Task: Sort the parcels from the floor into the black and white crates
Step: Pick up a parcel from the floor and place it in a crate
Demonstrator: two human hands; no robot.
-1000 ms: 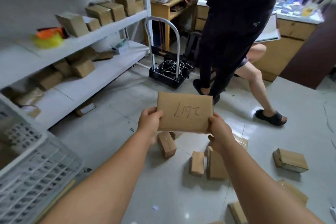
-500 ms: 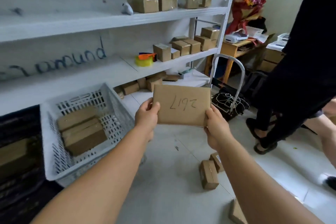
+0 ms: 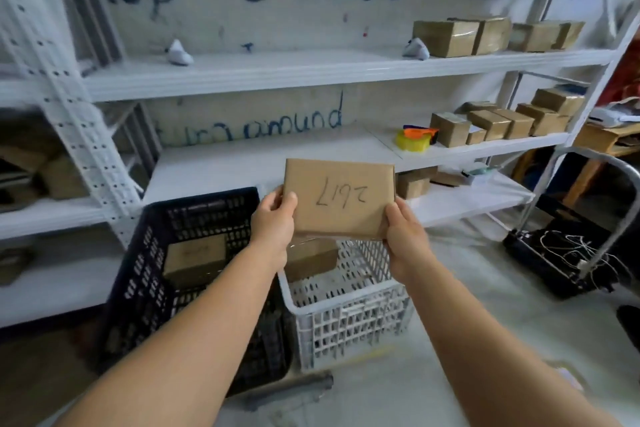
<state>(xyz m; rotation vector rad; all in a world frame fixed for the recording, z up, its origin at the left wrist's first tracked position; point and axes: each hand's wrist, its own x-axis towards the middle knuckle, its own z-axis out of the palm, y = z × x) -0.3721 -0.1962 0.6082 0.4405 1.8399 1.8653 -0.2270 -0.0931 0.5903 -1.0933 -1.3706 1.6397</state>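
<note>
Both hands clasp one flat brown parcel (image 3: 339, 198) by its lower corners: the left hand (image 3: 273, 222) has its grip closed on the lower left corner, thumb on the face toward the camera, and the right hand (image 3: 403, 236) has its grip closed on the lower right corner in the same way. The parcel is held upright in the air, its broad face toward the camera, with handwritten digits on it that read upside down. It hangs above the far edge of the white crate (image 3: 349, 308) and just right of the black crate (image 3: 145, 274), touching neither.

The two crates stand side by side on the floor (image 3: 485, 340), touching or nearly so, black on the left and white on the right. A brown box (image 3: 194, 258) lies inside the black crate, and another brown box (image 3: 311, 258) lies in the white one, partly hidden behind the left wrist.

Behind the crates rises a white metal shelf unit (image 3: 311, 69). Its upper and middle shelves carry rows of small brown boxes (image 3: 498, 120) toward the right, and a yellow tape dispenser (image 3: 415, 139) with an orange top sits just left of the middle row. Blue handwriting runs across the wall behind. At far right a hand trolley (image 3: 568, 253) with a curved metal handle stands on the floor.
</note>
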